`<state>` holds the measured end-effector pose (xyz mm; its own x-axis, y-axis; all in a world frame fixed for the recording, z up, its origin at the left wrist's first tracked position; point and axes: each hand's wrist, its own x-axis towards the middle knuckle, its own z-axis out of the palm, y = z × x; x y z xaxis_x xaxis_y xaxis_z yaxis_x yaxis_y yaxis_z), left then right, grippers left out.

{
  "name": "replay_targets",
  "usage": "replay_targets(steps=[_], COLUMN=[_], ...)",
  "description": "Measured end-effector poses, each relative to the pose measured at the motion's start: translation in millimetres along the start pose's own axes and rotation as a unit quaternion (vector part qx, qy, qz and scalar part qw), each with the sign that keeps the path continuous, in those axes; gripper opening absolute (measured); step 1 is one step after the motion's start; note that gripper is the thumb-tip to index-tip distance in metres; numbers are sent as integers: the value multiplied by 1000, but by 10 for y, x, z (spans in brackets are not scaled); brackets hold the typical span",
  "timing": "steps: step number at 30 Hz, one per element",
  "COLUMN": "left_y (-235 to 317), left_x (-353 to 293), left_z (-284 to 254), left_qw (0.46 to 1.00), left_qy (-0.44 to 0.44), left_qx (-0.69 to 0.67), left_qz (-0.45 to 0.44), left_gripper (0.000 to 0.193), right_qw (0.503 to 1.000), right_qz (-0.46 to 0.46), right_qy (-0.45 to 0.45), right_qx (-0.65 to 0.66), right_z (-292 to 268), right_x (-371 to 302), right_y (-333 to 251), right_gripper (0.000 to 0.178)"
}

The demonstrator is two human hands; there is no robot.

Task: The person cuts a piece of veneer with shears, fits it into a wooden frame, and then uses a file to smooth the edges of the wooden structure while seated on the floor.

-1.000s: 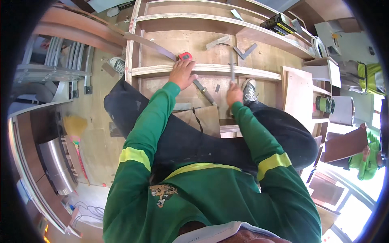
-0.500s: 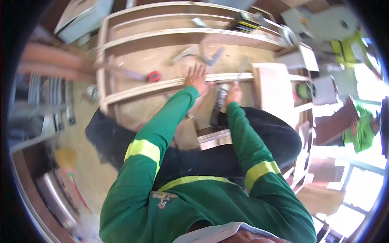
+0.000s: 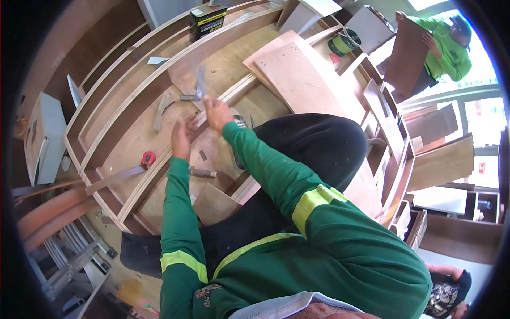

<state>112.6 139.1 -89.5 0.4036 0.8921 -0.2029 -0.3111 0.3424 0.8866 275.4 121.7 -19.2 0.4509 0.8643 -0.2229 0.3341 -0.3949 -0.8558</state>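
My right hand is closed around a thin, flat-bladed tool, which is blurred and points away from me; its exact kind is unclear. This hand is above a long plywood-edged rail of a wooden frame. Nearer me, my left hand rests against the same rail, fingers loosely extended and holding nothing I can see. Beyond the rail lie a try square and a wooden strip. To the left is a red tape measure with its blade drawn out. A short wooden handle lies near my left forearm.
Loose plywood panels cover the frame's right side, near a green-rimmed tub. A black box stands at the far side. At upper right a person in bright green holds a brown board. A ladder lies lower left.
My view has swung, so the frame now slants up to the right. My left hand has gone from lying flat over the rail to its near side. The right hand still grips the bladed tool.
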Motion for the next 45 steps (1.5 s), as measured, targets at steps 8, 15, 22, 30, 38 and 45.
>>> replay_targets(steps=[8,15,22,30,38,45], left_y=[771,1425,461,734,722,650], left_x=[-336,-716,-1377,-1968,-1942,-2151], left_z=[-118,-1391,-2716,-2103,-2078,-1740], left_qw=[951,883,751,657,687,665], left_qy=[-33,-94,222,176,163,129], left_qx=[-300,-371,613,731,708,735], left_qz=[-67,273,106,-52,-26,24], left_gripper=[102,76,65,69,79,71], right_qw=[966,978,919,934,988,865], right_qz=[-135,-108,36,-160,37,-211], right_qy=[-146,-11,127,-132,6,-285], right_qx=[-164,-177,-372,-292,-147,-353], right_z=[377,142,-151,650,518,770], right_x=[-646,-521,586,-1045,-392,-1219], right_y=[7,540,1072,742,932,328], right_gripper=[47,43,37,46,49,46])
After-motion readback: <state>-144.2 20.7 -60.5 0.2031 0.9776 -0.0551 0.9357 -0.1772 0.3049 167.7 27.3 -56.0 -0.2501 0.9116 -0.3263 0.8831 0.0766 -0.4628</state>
